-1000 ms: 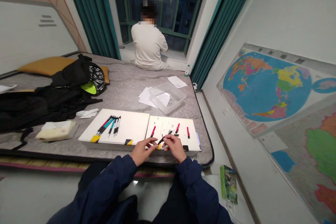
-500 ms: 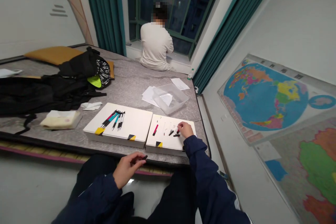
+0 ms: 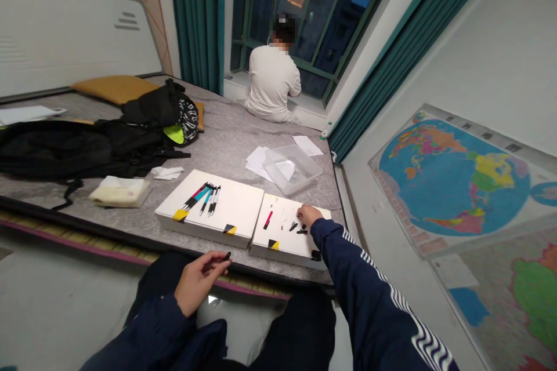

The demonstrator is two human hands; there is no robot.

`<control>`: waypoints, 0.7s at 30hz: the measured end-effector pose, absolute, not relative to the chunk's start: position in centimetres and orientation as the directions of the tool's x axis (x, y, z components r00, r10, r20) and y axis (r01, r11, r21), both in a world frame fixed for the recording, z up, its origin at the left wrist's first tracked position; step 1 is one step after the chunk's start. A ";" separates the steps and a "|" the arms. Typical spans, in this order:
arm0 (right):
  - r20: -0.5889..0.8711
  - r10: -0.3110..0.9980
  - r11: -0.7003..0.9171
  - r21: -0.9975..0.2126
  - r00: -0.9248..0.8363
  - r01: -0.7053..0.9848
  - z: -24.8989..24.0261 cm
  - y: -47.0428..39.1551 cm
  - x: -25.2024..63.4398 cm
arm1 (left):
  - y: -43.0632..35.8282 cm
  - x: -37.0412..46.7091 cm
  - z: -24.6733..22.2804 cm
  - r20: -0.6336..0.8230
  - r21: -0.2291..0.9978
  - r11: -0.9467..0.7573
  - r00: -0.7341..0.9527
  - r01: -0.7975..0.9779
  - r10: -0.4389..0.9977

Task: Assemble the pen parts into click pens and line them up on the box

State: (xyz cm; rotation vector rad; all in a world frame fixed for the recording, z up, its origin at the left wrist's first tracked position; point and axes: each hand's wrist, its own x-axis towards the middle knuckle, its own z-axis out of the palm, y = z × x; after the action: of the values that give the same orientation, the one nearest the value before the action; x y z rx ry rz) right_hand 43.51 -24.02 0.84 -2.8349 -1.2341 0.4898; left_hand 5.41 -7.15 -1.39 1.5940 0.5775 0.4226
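Now left hand (image 3: 200, 279) and right hand (image 3: 310, 216) are apart, no longer meeting over the smaller white box (image 3: 260, 239). Left grip clamps small black part (image 3: 227, 256) before the bed (image 3: 226, 127); right reaches among black pieces (image 3: 293, 226), hold hidden, cannot tell. Work splits: holding, reaching. Red barrel (image 3: 268, 220) slim, straight; bed cover mottled grey.

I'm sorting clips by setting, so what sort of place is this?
Probably a bedroom, perhaps in a home: there is a wide bed with a white headboard, and teal curtains hang on either side of a window.
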 end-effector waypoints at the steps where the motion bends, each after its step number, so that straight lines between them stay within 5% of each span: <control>1: -0.265 0.719 -0.690 -0.157 0.643 0.707 0.9 -24.1 43.5 | -7.1 5.5 -1.3 -0.063 0.993 -0.045 0.805 0.112 0.590; 8: -0.026 0.682 -0.649 -0.483 0.731 0.588 2.3 -25.5 42.0 | -7.1 7.0 0.6 -0.051 0.995 -0.038 0.825 0.087 0.563; 14: 0.097 0.652 -0.375 -0.821 0.752 0.430 3.2 -25.4 31.1 | -8.9 8.8 2.5 -0.063 0.998 0.030 0.868 0.055 0.493; 17: 0.021 0.693 -0.029 -0.998 0.721 0.056 3.6 -24.7 24.2 | -10.2 9.2 3.4 -0.056 0.998 0.039 0.903 0.043 0.427; 21: -0.049 0.692 0.143 -0.969 0.721 -0.202 4.4 -24.3 19.9 | -11.6 9.0 4.5 -0.035 0.999 0.006 0.930 0.035 0.365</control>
State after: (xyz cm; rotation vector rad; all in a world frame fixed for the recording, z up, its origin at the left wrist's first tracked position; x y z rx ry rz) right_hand 19.91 -24.28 4.36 -1.2744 -0.4669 0.6794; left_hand 9.05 -11.59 4.54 1.5508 0.3216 0.2653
